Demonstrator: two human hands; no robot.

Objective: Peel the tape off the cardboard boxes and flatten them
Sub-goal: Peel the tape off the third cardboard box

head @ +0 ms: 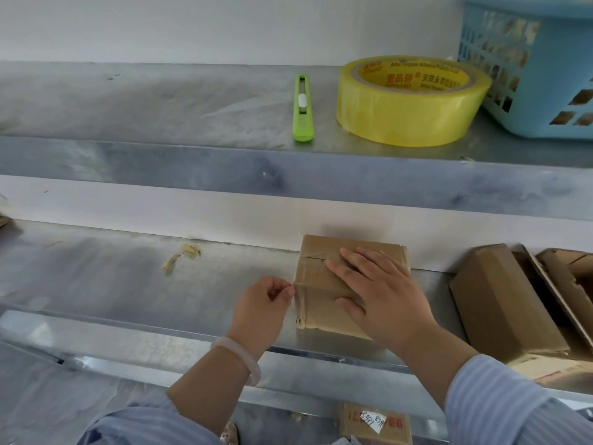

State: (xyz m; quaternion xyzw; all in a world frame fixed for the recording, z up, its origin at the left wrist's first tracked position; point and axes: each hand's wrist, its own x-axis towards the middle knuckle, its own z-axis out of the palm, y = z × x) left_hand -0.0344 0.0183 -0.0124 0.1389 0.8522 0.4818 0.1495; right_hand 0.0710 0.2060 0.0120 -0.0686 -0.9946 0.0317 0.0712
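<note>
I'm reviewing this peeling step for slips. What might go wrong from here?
1. The left hand pinches the tape at the box's left edge. That tape looks wrinkled and bunched, so it may tear into strips instead of lifting whole.
2. The box sits close to the shelf's front lip, held only by the right hand pressing flat on top. A hard pull might slide or tip it off.

White wall (pixel 192 24), two grey metal shelves (pixel 160 162), even light
</note>
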